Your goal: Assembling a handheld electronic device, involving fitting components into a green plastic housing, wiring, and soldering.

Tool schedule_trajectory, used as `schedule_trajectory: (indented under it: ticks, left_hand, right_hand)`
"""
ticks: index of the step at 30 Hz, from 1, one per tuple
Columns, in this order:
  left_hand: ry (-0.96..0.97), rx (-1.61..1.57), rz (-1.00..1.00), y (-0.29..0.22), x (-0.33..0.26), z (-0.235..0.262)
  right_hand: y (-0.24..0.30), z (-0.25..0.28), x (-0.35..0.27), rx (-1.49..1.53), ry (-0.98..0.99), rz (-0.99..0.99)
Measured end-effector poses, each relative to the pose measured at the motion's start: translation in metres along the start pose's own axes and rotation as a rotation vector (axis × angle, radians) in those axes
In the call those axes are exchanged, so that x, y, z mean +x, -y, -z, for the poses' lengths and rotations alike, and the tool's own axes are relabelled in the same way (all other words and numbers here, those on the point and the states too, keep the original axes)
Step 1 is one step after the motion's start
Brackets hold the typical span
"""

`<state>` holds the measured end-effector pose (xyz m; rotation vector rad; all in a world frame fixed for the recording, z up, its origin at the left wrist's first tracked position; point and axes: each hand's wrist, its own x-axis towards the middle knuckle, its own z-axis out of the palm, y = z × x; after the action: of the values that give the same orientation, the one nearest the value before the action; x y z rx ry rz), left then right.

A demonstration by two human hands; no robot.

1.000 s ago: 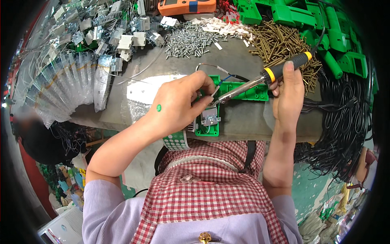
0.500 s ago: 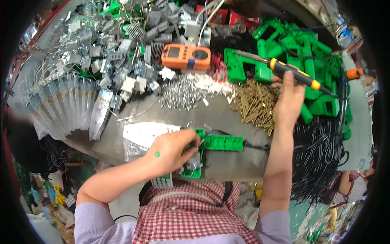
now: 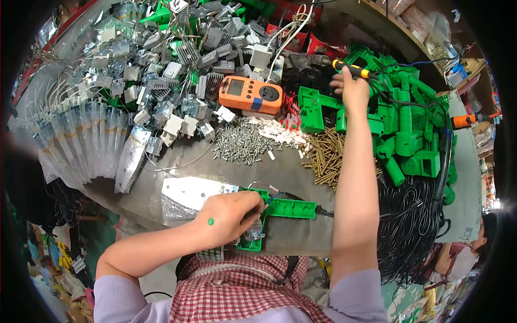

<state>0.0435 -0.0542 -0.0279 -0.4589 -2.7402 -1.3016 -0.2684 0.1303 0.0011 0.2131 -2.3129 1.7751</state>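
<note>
Two bare hands work well apart over a crowded bench (image 3: 177, 156). No box or tray shows; the stock lies in loose heaps straight on the top: silver screws (image 3: 237, 142) in a grey mound, brass screws (image 3: 326, 156) just beside them to the right, grey and white metal parts (image 3: 177, 75) banked along the far left, and green plastic housings (image 3: 409, 124) piled at the far right. An orange meter (image 3: 250, 94) sits between the grey parts and the green pile.

At the near edge, the left hand (image 3: 229, 215) has its fingers curled closed over one end of a green plastic part (image 3: 280, 210) that lies flat on the bench, partly overhanging the rim toward the person. Thin wires loop at the fingertips; whether they are pinched as well is hard to make out.

Far across, the right hand (image 3: 353, 89) is wrapped shut around a yellow-and-black-handled screwdriver (image 3: 350, 68), held over the green housings.

Bare bench shows only in a band between the screw heaps and the near edge, where a shiny foil sheet (image 3: 188, 194) lies touching the left hand. Black cables (image 3: 414, 220) hang off the right-hand edge.
</note>
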Motion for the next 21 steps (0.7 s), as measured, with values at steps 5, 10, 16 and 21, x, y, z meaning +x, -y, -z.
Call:
schedule_trajectory:
  ticks: [5, 10, 16, 21]
  left_hand:
    - [-0.011, 0.021, 0.017, 0.000, -0.002, 0.000]
    - [0.003, 0.013, 0.032, 0.001, 0.000, 0.000]
    - [-0.023, 0.036, 0.032, -0.004, 0.002, 0.000]
    - [-0.012, 0.013, 0.041, 0.000, 0.001, -0.002]
  right_hand:
    - [0.026, 0.018, -0.045, 0.072, 0.797, -0.195]
    - [0.022, 0.013, -0.142, -0.151, 1.165, 0.014]
    - [0.025, 0.010, -0.174, -0.181, 1.095, 0.099]
    - [0.041, -0.003, -0.193, -0.284, 0.863, 0.188]
